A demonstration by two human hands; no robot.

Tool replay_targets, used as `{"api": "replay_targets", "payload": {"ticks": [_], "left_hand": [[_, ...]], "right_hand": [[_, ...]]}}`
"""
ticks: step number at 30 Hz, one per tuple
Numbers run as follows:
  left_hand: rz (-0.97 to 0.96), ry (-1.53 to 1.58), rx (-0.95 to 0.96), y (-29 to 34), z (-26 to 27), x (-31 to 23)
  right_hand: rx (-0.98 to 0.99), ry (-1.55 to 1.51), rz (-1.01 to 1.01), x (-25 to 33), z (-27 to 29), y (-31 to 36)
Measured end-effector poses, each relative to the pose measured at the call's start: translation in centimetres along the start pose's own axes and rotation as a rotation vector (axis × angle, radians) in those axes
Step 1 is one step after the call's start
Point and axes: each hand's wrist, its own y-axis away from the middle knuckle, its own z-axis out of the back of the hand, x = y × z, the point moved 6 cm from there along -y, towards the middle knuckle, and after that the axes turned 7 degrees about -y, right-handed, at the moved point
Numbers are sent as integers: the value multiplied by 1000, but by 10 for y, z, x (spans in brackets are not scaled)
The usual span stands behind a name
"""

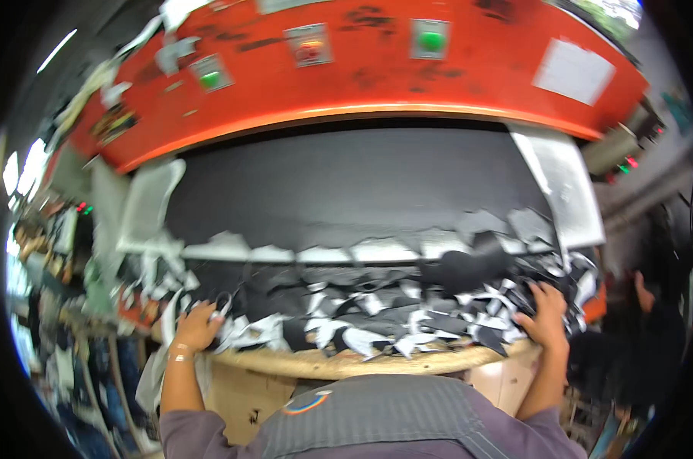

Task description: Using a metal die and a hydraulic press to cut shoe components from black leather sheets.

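My left hand (197, 327) rests at the left end of a heap of black and white offcuts (354, 310), its thumb apart from its fingers. At the heap's right end my right hand (545, 315) lies with fingers spread, touching the scraps. No held piece shows in either hand, though motion blurs the fingertips. Beyond the heap, a wide black sheet (346, 183) covers the machine's bed, with jagged whitish bits along its near edge. A rounded black piece (466, 266) lies on top of the scraps, nearer my right hand.
An orange machine beam (377, 80) with green and red buttons spans the far side, above a dark gap. Pale plates (564, 187) flank the bed. A wooden edge (346, 363) runs in front of my body. Someone in dark clothes (629, 344) is at the right.
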Motion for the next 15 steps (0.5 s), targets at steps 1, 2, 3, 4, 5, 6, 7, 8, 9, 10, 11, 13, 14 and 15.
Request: {"api": "replay_targets", "payload": {"ticks": [1,2,3,4,5,6,7,8,9,10,11,13,14,15], "left_hand": [[-46,31,23,14,6,9],[-104,67,47,24,6,17],[-99,212,2,35,19,24],[-107,357,-49,43,30,26],[-77,415,-133,48,40,31],[-55,475,-214,50,46,37],[-65,442,-339,43,49,50],[-78,405,-458,35,53,62],[-88,395,-460,28,63,53],[-100,389,-460,17,71,41],[-152,370,-506,4,74,38],[-259,405,-569,-35,69,37],[-368,451,-623,-45,79,26],[-374,463,-621,-74,76,32]], "right_hand": [[-25,4,26,-1,10,9],[19,-77,45,-6,21,14],[95,-160,-7,-2,32,12],[152,-55,-58,-7,35,14],[140,9,-43,-10,36,17],[125,80,-34,-12,39,21],[139,122,-35,-15,36,19],[152,167,-41,-14,33,15],[198,139,-80,-9,37,10],[155,155,-32,-6,39,7],[161,15,-63,-3,37,3],[107,-82,39,7,27,-8],[51,-96,-6,4,37,16],[44,-94,-82,11,36,22]]}}
